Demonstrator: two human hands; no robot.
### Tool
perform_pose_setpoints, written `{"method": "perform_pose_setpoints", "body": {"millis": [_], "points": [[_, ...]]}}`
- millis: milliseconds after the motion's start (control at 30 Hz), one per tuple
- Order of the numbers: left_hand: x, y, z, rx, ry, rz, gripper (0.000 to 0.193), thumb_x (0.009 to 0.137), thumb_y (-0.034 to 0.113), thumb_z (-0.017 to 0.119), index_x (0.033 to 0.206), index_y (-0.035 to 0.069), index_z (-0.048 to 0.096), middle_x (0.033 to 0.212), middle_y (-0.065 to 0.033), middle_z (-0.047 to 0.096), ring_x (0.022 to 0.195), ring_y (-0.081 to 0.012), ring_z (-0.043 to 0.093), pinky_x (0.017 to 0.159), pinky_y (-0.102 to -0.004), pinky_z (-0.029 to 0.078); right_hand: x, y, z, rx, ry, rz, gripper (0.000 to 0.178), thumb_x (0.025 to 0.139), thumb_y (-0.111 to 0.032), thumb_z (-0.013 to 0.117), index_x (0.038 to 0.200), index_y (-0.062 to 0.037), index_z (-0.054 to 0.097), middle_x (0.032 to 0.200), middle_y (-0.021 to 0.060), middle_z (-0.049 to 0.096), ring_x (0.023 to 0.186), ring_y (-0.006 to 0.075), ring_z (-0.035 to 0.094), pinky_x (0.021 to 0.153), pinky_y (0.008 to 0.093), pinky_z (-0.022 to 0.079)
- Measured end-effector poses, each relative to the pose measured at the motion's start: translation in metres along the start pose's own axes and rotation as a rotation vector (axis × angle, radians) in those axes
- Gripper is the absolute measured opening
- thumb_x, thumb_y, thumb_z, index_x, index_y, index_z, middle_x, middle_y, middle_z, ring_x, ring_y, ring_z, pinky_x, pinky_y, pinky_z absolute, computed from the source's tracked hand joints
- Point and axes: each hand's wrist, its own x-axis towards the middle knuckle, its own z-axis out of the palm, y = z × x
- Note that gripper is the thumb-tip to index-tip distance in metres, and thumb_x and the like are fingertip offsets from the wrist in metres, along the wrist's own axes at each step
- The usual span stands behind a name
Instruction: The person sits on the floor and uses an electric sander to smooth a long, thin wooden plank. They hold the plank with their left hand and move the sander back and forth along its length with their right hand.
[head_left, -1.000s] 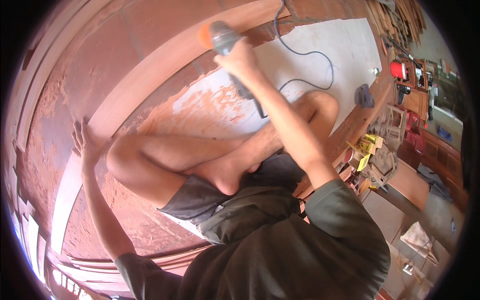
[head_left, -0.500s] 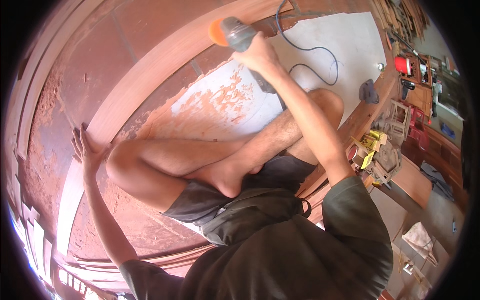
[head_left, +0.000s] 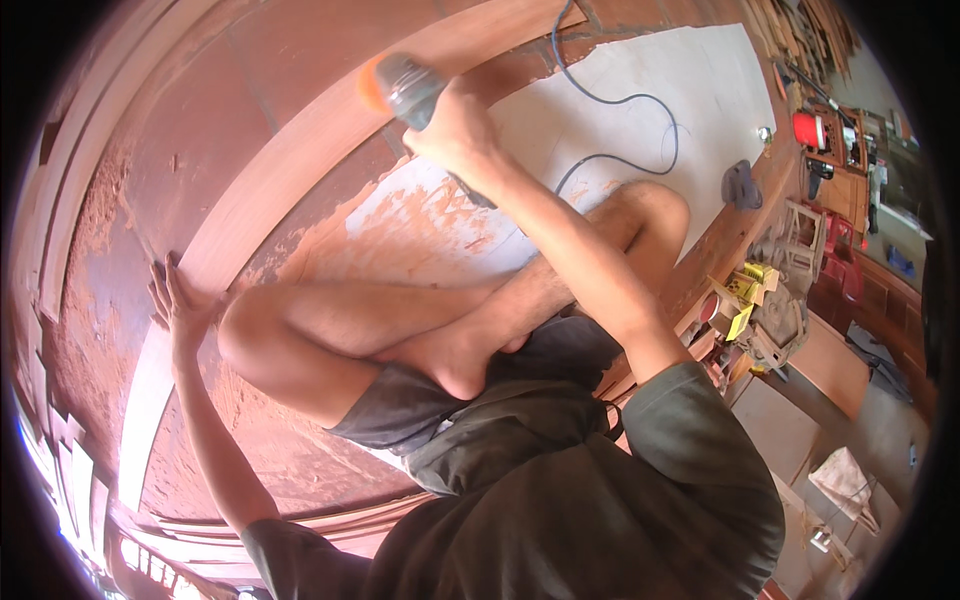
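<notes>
A long, pale reddish wooden board [head_left: 268, 185] lies on the floor, curving across the fisheye picture. My left hand [head_left: 184, 306] grips it across its width, fingers over the far edge and thumb at the near side. In my right hand [head_left: 452, 132] is a dark grey angle grinder [head_left: 412, 92]. Its blurred orange disc [head_left: 371, 86] is over the board's upper stretch; whether it touches the wood is hard to tell. A dark cord [head_left: 640, 97] runs behind the grinder over a white sheet [head_left: 690, 75].
Reddish sawdust [head_left: 330, 240] covers the tiles and part of the sheet. My crossed legs [head_left: 370, 315] are close to the board. More long boards [head_left: 95, 170] lie at the far left. Stools [head_left: 800, 235] and a yellow box [head_left: 745, 290] stand at right, near a dark cloth-like item [head_left: 741, 186].
My right hand has moved the grinder left and slightly nearer along the board. My left hand remains at the same place on the wood.
</notes>
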Motion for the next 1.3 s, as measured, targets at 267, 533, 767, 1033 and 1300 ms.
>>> {"method": "perform_pose_setpoints", "body": {"millis": [267,533,767,1033,1300], "points": [[-0.001,-0.007,0.002,-0.002,0.037,0.053,0.126,0.065,0.049,0.09,0.164,0.032,0.014,0.172,-0.008,0.007,0.156,-0.0427,0.007,0.117,-0.0738,0.01,0.037,0.085,-0.056,0.029,0.079,0.164,0.087,0.07,-0.031,0.087,0.13,0.0145,0.044,0.115,0.0288,0.068,0.098,0.0373,0.072,0.088,0.0403,0.06],[0.003,-0.008,0.006,-0.043,0.049,0.061,0.124,0.065,0.039,0.092,0.164,0.033,0.017,0.172,-0.0078,0.008,0.156,-0.0424,0.008,0.119,-0.0688,0.011,0.074,0.087,-0.078,0.012,0.175,0.207,0.089,0.066,-0.033,0.085,0.131,0.0151,0.047,0.118,0.0303,0.067,0.11,0.0384,0.069,0.096,0.0394,0.056],[-0.001,-0.007,0.003,-0.021,0.058,0.054,0.124,0.064,0.041,0.092,0.164,0.03,0.018,0.172,-0.0062,0.01,0.156,-0.0388,0.007,0.119,-0.0697,0.009,0.043,0.059,-0.044,-0.049,0.114,0.135,0.088,0.067,-0.032,0.084,0.131,0.0152,0.045,0.119,0.032,0.066,0.107,0.0388,0.07,0.095,0.0398,0.057],[0.002,-0.015,0.012,-0.062,0.083,0.078,0.13,0.059,0.061,0.09,0.163,0.031,0.019,0.172,-0.0113,0.011,0.156,-0.0432,0.006,0.113,-0.0773,0.009,0.115,0.143,-0.101,-0.061,0.149,0.285,0.097,0.065,-0.04,0.085,0.133,0.0176,0.045,0.125,0.0323,0.064,0.113,0.0388,0.068,0.097,0.0407,0.055],[0.0,-0.023,0.007,-0.032,0.042,0.032,0.132,0.056,0.059,0.092,0.163,0.032,0.019,0.172,-0.0073,0.008,0.157,-0.0386,0.0,0.117,-0.0717,0.002,0.031,0.028,-0.03,-0.084,0.116,0.142,0.086,0.068,-0.035,0.083,0.128,0.014,0.046,0.117,0.0325,0.067,0.107,0.0401,0.07,0.094,0.0417,0.058]]}}
